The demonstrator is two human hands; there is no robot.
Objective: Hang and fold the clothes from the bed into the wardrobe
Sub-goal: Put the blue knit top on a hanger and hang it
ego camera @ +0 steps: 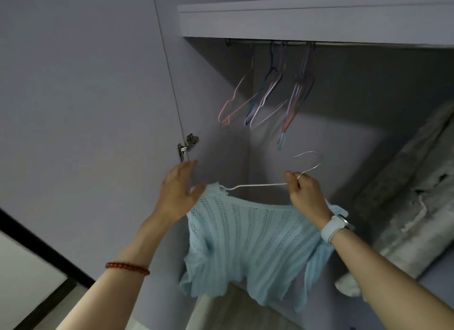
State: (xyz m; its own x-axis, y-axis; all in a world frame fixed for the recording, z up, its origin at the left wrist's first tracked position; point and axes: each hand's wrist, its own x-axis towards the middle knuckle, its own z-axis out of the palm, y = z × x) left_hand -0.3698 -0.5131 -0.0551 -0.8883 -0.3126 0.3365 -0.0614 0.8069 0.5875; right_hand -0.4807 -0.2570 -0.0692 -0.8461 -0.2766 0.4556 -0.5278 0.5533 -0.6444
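Below the wardrobe rail (319, 43), the light blue knit top (253, 238) hangs on a white hanger (267, 183); right hand (303, 194) pinches its neck, left hand (178, 192), fingers spread, seemingly touches the top's shoulder.

Inside the open wardrobe (221, 88), empty wire hangers (267, 93) hang on the metal rail (368, 44) beneath the top shelf (307, 17). Below them, the light-blue knitted top (250, 243) hangs on a white wire hanger (260, 185), between the left hand (178, 194) and the right hand (305, 194).

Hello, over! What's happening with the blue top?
Right hand pinches white hanger. Left hand open at blue top. Rail ahead, empty hangers on it.
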